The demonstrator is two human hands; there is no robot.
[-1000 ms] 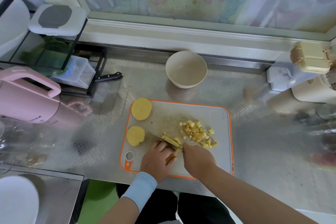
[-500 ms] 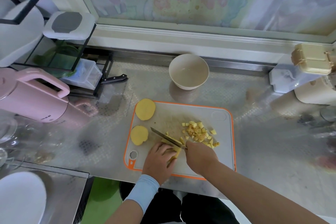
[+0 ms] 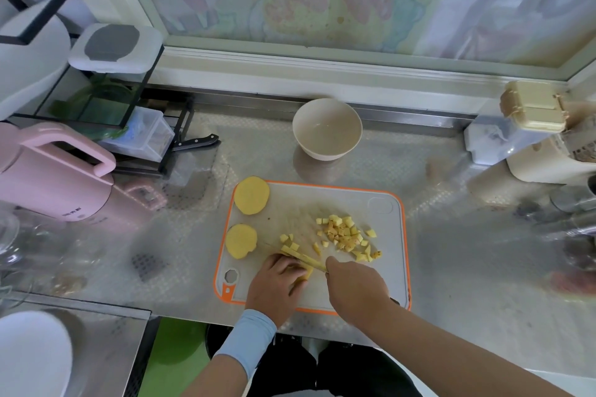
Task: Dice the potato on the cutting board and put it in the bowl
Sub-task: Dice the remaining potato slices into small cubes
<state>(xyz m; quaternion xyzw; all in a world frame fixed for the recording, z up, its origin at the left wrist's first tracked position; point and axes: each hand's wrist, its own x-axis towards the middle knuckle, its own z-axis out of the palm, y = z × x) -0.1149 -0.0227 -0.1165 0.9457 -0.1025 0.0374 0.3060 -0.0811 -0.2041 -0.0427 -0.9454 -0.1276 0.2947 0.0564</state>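
A grey cutting board (image 3: 371, 280) with an orange rim lies on the steel counter. Two round potato slices (image 3: 251, 194) (image 3: 241, 240) sit at its left edge. A heap of potato dice (image 3: 346, 235) lies in the middle. My left hand (image 3: 275, 284) holds down a bundle of potato strips (image 3: 301, 259) at the board's near side. My right hand (image 3: 354, 287) grips a knife; its blade is down across the strips and mostly hidden. An empty beige bowl (image 3: 327, 128) stands beyond the board.
A pink kettle (image 3: 54, 176) and a black rack with containers (image 3: 106, 100) stand at the left, with a black-handled knife (image 3: 196, 142) beside the rack. White appliances and a cream box (image 3: 532, 106) fill the right. The counter's front edge runs just below the board.
The knife was raised half a second ago with its blade visible; now it is down on the strips. More small dice lie beside the strips. The camera has shifted slightly.
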